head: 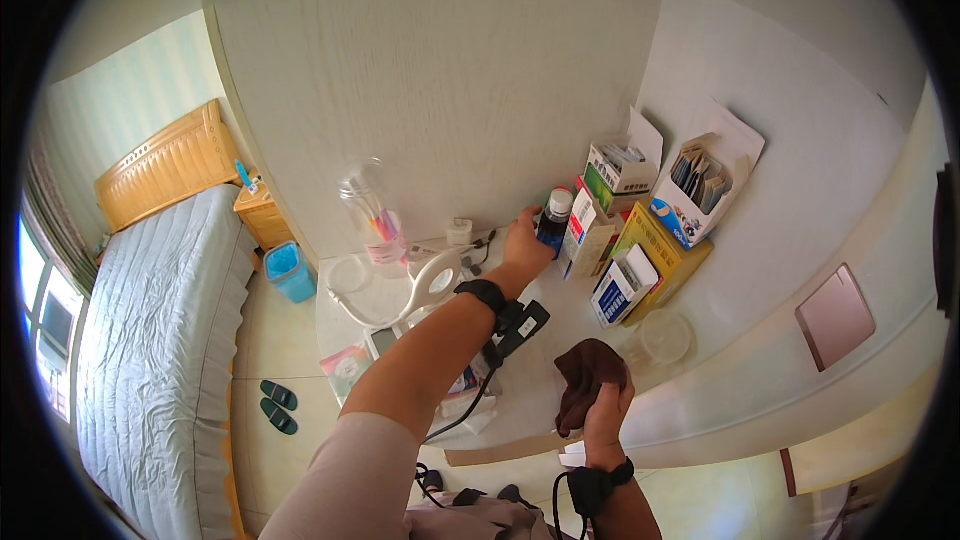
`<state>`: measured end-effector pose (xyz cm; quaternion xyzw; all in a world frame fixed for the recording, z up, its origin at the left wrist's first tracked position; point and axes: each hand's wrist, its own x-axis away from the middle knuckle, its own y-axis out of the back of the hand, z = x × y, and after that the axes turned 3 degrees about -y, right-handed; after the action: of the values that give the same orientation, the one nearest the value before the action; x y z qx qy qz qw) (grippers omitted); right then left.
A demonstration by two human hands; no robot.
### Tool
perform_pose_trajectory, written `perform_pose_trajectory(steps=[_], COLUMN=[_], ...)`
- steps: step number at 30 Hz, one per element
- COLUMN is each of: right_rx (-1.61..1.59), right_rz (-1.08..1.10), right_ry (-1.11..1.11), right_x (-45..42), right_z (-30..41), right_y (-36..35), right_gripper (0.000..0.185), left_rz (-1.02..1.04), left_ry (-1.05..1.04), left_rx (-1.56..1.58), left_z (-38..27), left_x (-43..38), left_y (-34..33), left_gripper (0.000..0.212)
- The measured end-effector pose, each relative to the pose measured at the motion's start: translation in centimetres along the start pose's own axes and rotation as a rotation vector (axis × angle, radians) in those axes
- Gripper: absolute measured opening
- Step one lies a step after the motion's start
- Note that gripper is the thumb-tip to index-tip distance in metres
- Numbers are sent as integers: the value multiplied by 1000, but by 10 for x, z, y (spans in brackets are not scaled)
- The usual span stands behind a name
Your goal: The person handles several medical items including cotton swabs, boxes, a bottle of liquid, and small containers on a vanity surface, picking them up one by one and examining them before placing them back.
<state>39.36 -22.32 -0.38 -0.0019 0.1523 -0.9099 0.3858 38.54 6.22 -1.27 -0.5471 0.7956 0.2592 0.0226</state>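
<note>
My left hand (527, 246) reaches across the tabletop to a dark bottle with a white cap (555, 222). Its fingers and thumb curve around the bottle's left side, and the bottle stands upright near the back panel. In my right hand (606, 420) is a bunched dark brown cloth (589, 382), held over the front part of the white table (536, 409). Just right of the bottle stands a white and red carton (583, 236). A yellow box (656, 259) and a small blue-and-white open carton (624, 285) are beside it.
Open boxes of packets (694, 191) and sachets (619, 169) stand at the back right. A clear round container (666, 336) sits by the right edge. Left of my arm are a clear jar (384, 229), a white ring-shaped device (435, 279) and cables. A bed (157, 345) lies beyond.
</note>
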Motion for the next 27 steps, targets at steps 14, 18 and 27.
perform_pose_trajectory(steps=[14, 18, 27], right_rx=[-22, -63, -60], right_rz=[-11, -4, 28], right_ry=[10, 17, 45], right_x=[0, 1, -2], right_z=[-5, -5, -16], right_y=[2, 2, 5], right_gripper=[32, 31, 31], left_rz=[88, 129, 649], left_ry=[-16, -110, -667], left_rx=[-65, -149, -346], left_z=[-11, -33, -71], left_x=[-9, -7, -66], left_y=[-4, 17, 55], left_gripper=[80, 80, 81])
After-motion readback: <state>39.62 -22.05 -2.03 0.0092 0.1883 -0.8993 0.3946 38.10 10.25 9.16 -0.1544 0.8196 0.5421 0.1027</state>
